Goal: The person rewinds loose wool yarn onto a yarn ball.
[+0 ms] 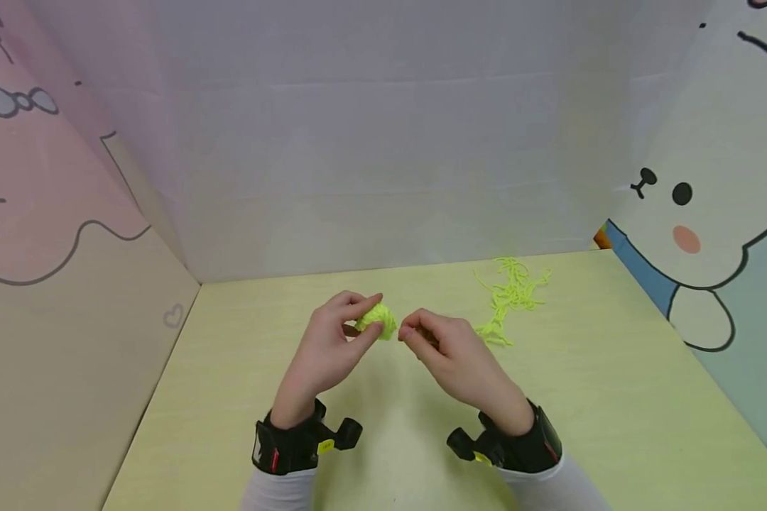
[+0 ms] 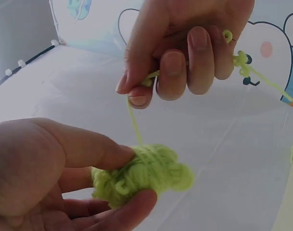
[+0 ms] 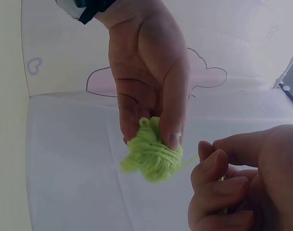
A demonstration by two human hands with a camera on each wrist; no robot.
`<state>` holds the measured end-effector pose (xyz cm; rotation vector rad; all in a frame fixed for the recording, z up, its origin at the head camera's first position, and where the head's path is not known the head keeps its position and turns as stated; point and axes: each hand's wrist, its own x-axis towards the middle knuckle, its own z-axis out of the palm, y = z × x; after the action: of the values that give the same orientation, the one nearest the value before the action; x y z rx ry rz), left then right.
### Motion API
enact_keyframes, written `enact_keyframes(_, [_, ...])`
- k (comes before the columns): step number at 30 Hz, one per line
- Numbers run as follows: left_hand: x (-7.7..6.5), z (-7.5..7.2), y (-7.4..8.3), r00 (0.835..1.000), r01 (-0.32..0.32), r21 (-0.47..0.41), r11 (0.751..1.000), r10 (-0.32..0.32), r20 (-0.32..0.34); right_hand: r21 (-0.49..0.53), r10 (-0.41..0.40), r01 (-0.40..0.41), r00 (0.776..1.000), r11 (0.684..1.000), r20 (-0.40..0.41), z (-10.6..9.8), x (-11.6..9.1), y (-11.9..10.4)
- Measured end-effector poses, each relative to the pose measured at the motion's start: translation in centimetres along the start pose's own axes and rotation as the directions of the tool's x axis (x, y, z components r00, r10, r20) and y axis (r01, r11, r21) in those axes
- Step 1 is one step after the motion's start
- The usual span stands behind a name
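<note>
My left hand (image 1: 326,348) grips a small ball of neon yellow-green yarn (image 1: 381,321) between thumb and fingers, above the table. In the left wrist view the yarn ball (image 2: 153,171) shows wound strands and a small loop near the thumb. A single strand (image 2: 133,120) runs taut from the ball up to my right hand (image 2: 184,53), whose thumb and forefinger pinch it. The other right fingers are curled, and the yarn passes through them and out the far side. In the right wrist view, my right hand (image 3: 242,183) is just beside the ball (image 3: 155,154).
A loose tangle of the same yarn (image 1: 514,291) lies on the pale yellow table (image 1: 230,426), behind and right of my right hand. A white sheet (image 1: 383,142) hangs at the back, with printed cartoon panels on both sides. Both wrists wear black camera straps (image 1: 287,447).
</note>
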<state>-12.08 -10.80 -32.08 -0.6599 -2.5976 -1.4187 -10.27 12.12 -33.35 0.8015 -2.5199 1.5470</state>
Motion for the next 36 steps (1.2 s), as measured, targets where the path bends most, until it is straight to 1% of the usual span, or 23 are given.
enact_keyframes(2, [0.1,0.2,0.0,0.997,0.004,-0.016,1.000,-0.005,-0.072,0.005,-0.011,0.011,1.000,1.000,0.007,0.1,-0.1,-0.1])
enact_keyframes(4, [0.3,0.4,0.0,0.990,0.002,-0.039,0.999,-0.007,-0.142,0.004,-0.020,0.020,1.000,1.000,0.011,0.1,-0.1,-0.3])
enact_keyframes(6, [0.4,0.6,0.0,0.978,-0.004,-0.080,0.997,-0.013,-0.208,-0.003,-0.027,0.027,1.000,1.000,0.009,0.2,-0.1,-0.3])
enact_keyframes(8, [0.5,0.6,0.1,0.963,-0.011,-0.135,0.991,-0.026,-0.269,-0.006,-0.037,0.037,0.999,0.999,0.005,0.2,-0.1,-0.4])
enact_keyframes(10, [0.6,0.7,0.2,0.948,-0.027,-0.211,0.977,-0.042,-0.316,-0.010,-0.046,0.046,0.999,0.999,0.000,0.2,-0.1,-0.5])
enact_keyframes(13, [0.6,0.7,0.3,0.932,-0.048,-0.336,0.941,-0.079,-0.353,-0.012,-0.052,0.052,0.999,0.999,0.001,0.3,-0.2,-0.7])
enact_keyframes(16, [0.6,0.7,0.5,0.927,-0.061,-0.442,0.895,-0.113,-0.358,-0.016,-0.057,0.057,0.998,0.998,0.002,0.4,-0.2,-0.8])
enact_keyframes(18, [0.6,0.7,0.6,0.924,-0.067,-0.482,0.874,-0.128,-0.360,-0.017,-0.060,0.060,0.998,0.998,0.001,0.4,-0.3,-0.9])
enact_keyframes(19, [0.6,0.8,0.6,0.924,-0.070,-0.491,0.868,-0.130,-0.360,-0.019,-0.061,0.061,0.998,0.998,-0.002,0.4,-0.3,-1.0])
enact_keyframes(20, [0.6,0.9,0.6,0.923,-0.073,-0.492,0.867,-0.128,-0.363,-0.017,-0.063,0.063,0.998,0.998,-0.007,0.4,-0.3,-1.0])
enact_keyframes(21, [0.6,1.0,0.6,0.923,-0.079,-0.481,0.873,-0.118,-0.367,-0.014,-0.068,0.068,0.998,0.998,-0.017,0.4,-0.3,-1.0])
enact_keyframes(23, [0.6,1.2,0.6,0.921,-0.093,-0.421,0.902,-0.083,-0.380,0.002,-0.079,0.079,0.996,0.997,-0.045,0.5,-0.4,-1.0])
enact_keyframes(26, [0.7,1.6,0.2,0.915,-0.134,-0.259,0.957,0.019,-0.404,0.038,-0.111,0.116,0.987,0.993,-0.117,0.4,-0.5,-0.9])
enact_keyframes(27, [0.7,1.8,0.1,0.911,-0.152,-0.194,0.969,0.061,-0.407,0.043,-0.124,0.132,0.981,0.990,-0.148,0.4,-0.5,-0.9])
enact_keyframes(28, [0.7,1.9,0.0,0.907,-0.172,-0.130,0.977,0.105,-0.407,0.051,-0.136,0.147,0.975,0.988,-0.174,0.4,-0.5,-0.9])
enact_keyframes(29, [0.8,2.1,-0.1,0.903,-0.192,-0.068,0.979,0.149,-0.404,0.061,-0.151,0.166,0.969,0.984,-0.197,0.4,-0.5,-0.9])
enact_keyframes(31, [0.8,2.3,-0.2,0.894,-0.235,0.031,0.971,0.229,-0.385,0.074,-0.178,0.200,0.955,0.977,-0.235,0.4,-0.5,-0.8])
enact_keyframes(34, [1.0,2.6,0.0,0.882,-0.285,0.153,0.946,0.322,-0.345,0.101,-0.215,0.252,0.935,0.962,-0.283,0.4,-0.4,-0.8])
enact_keyframes(36, [1.1,2.6,0.0,0.878,-0.317,0.198,0.928,0.366,-0.309,0.128,-0.224,0.276,0.920,0.952,-0.320,0.3,-0.3,-0.8])
